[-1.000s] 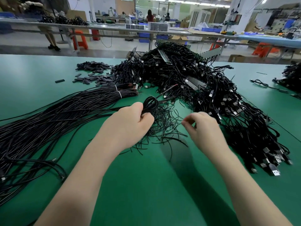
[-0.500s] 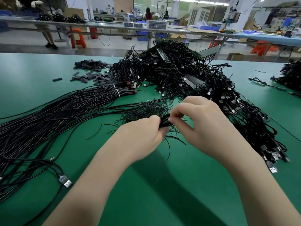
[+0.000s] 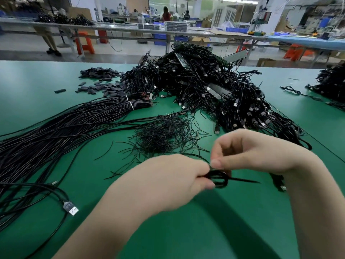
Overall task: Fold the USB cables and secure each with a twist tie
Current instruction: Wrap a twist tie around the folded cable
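Your left hand point(image 3: 168, 181): it is curled tight round the folded cable point(image 3: 217, 178). It held the cable a moment ago too, but now it sits lower and nearer to you.
Your right hand point(image 3: 248, 153): the thumb and first finger pinch at the top of the folded cable, where the twist tie point(image 3: 242, 180) goes on. A second ago this hand was off to the right, not touching the cable. Then it came over, and now it meets your left hand.
Folded cable: a small black loop bundle held up over the green table point(image 3: 205, 230), between your two hands. A second ago it was farther away, above the pile of ties.
Twist tie: one thin black end sticks out to the right from the bundle. You cannot tell how many turns it has made.
Pile of twist ties point(image 3: 164, 135): it lies on the table just past your hands, thin black bits going every way. It looks the same as before.
Long cables point(image 3: 56, 131): they spread over the left side of the table. One silver plug point(image 3: 71, 208) lies near your left arm.
Big cable heap point(image 3: 205, 90): it sits at the back of the table, in the same place.
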Tool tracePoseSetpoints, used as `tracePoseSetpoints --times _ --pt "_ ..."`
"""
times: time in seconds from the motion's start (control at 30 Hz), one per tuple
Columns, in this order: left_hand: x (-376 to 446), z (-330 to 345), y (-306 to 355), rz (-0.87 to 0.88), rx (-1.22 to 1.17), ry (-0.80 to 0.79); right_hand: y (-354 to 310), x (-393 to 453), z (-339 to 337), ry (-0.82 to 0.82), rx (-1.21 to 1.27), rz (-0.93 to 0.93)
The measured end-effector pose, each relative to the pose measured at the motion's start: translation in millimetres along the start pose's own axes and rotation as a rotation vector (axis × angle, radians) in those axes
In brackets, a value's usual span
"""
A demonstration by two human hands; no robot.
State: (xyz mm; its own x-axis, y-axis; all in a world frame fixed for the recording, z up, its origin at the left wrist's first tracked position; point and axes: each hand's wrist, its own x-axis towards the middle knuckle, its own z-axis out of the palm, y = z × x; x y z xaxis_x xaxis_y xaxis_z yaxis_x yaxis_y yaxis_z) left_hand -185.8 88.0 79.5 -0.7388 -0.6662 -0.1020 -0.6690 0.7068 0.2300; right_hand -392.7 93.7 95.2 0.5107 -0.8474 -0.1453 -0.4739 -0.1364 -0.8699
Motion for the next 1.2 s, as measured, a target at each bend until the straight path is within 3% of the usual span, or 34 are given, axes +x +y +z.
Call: tracePoseSetpoints --times 0.07,0.17,0.27,0.33,0.4,0.5,0.57,0.63,0.97,1.2 --pt "-6 -9 1 0.130 -0.253 -0.053 4 -2 -1 -0.110 0.274 -0.077" --pt "-4 -17 -7 0.233 -0.712 0.105 3 9 9 0.025 0.627 -0.245" --pt "3 -16 -12 0.123 -1.252 0.262 -7 28 24 0.406 0.489 -0.350" --pt "8 -13 -11 0.011 -1.429 0.313 -14 37 34 0.636 0.269 -0.376" --pt "13 -10 -10 -0.065 -1.430 0.393 -18 38 41 0.762 0.092 -0.350" --pt "17 -8 -10 -0.138 -1.172 0.559 -23 37 44 0.833 -0.086 -0.306" --pt "17 -6 -12 -0.154 -0.956 0.627 -26 36 46 0.815 -0.048 -0.296" --pt "16 -7 -14 -0.142 -0.888 0.653 -27 35 46 0.773 0.044 -0.298" --pt "12 -14 -17 -0.101 -1.014 0.571 -22 34 40 0.495 0.509 -0.259" --pt "8 -16 -17 -0.042 -1.301 0.419 -20 36 42 0.608 0.418 -0.313"
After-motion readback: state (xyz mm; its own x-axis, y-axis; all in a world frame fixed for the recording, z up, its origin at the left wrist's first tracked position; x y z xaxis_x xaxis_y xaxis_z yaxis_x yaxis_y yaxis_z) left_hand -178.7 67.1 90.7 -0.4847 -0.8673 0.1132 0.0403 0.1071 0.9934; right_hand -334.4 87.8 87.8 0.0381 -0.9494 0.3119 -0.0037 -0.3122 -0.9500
